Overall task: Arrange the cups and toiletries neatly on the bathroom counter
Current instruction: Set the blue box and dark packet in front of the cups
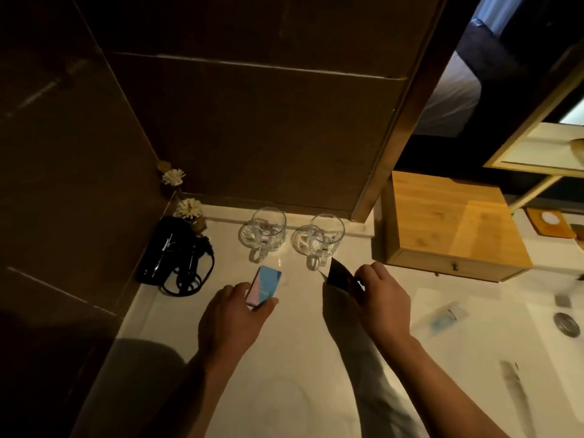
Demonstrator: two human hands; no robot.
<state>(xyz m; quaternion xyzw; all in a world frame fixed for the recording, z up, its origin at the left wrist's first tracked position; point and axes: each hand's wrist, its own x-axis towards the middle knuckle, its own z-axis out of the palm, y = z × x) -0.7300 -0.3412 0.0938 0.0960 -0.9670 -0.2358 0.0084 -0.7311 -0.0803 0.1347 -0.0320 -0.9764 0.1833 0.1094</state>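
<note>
Two clear glass mugs stand side by side at the back of the pale counter (pixel 284 358), the left mug (pixel 263 232) and the right mug (pixel 319 238), handles toward me. My left hand (pixel 234 314) holds a small blue-and-pink box (pixel 264 287) just in front of the left mug. My right hand (pixel 379 295) pinches a dark flat packet (pixel 339 276) in front of the right mug, near its handle. A clear wrapped toiletry (pixel 447 316) with a blue item inside lies on the counter to the right.
A black hair dryer (pixel 172 251) with a coiled cord lies at the back left, beside a small jar with white flowers (pixel 189 211). A wooden drawer box (pixel 448 222) stands at the right. The sink with its drain (pixel 567 324) is at the far right.
</note>
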